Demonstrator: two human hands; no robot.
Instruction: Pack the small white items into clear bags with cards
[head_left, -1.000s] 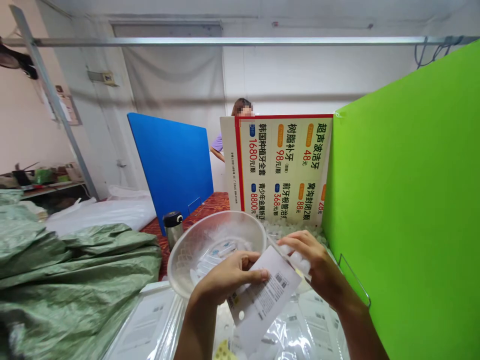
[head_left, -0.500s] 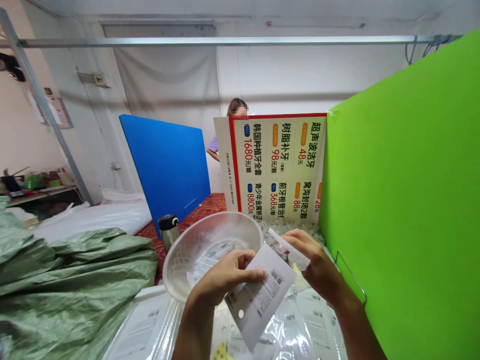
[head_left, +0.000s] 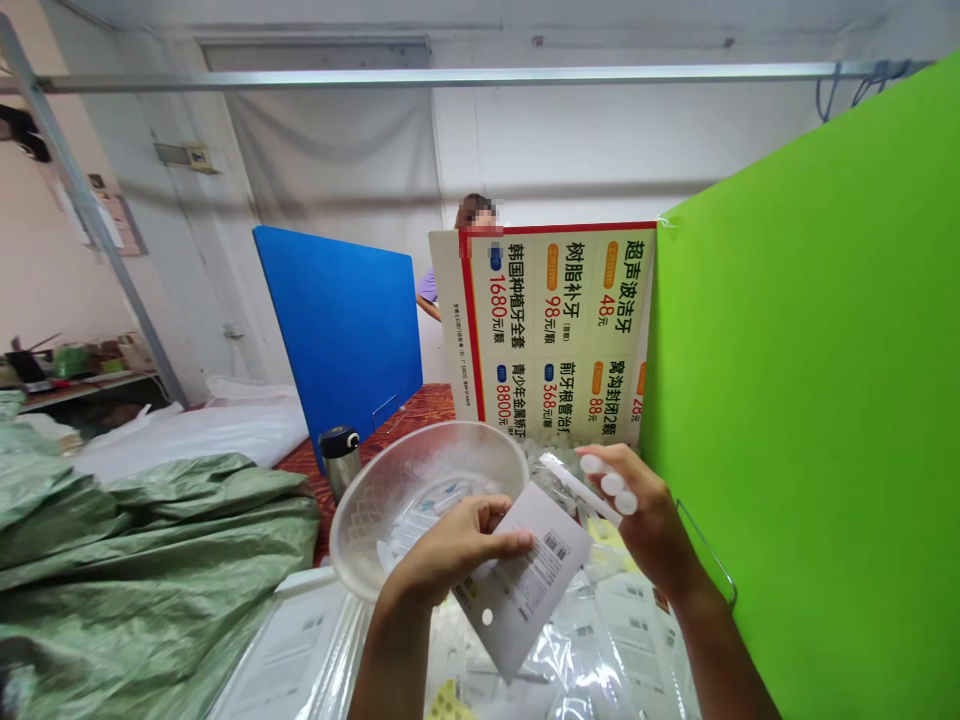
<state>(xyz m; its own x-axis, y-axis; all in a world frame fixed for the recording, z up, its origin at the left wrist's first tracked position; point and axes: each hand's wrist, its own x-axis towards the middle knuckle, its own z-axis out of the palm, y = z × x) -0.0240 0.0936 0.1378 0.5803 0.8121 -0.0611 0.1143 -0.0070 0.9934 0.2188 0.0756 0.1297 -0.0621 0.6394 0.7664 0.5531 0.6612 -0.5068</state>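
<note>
My left hand (head_left: 469, 545) pinches a white printed card (head_left: 536, 570) between thumb and fingers. The card is tilted, with barcodes, small print and a round hole near its lower corner. Just right of it, my right hand (head_left: 649, 510) is closed on a white piece with three round white ends (head_left: 612, 484) and a long pale edge (head_left: 577, 485); I cannot make out its exact kind. The two held things are close together. Behind my left hand stands a translucent plastic basin (head_left: 360, 500) with clear and white pieces in it. Clear-wrapped printed cards (head_left: 622, 620) lie under my hands.
A steel flask (head_left: 341, 462) stands left of the basin. Blue (head_left: 345, 340) and green (head_left: 810, 400) panels and a printed price board (head_left: 540, 330) enclose the work area. Green sheeting (head_left: 150, 560) lies at left. A person (head_left: 427, 290) is beyond the board.
My right hand has turned and shifted slightly right, so the three round white ends now show. My left hand keeps the card in nearly the same place.
</note>
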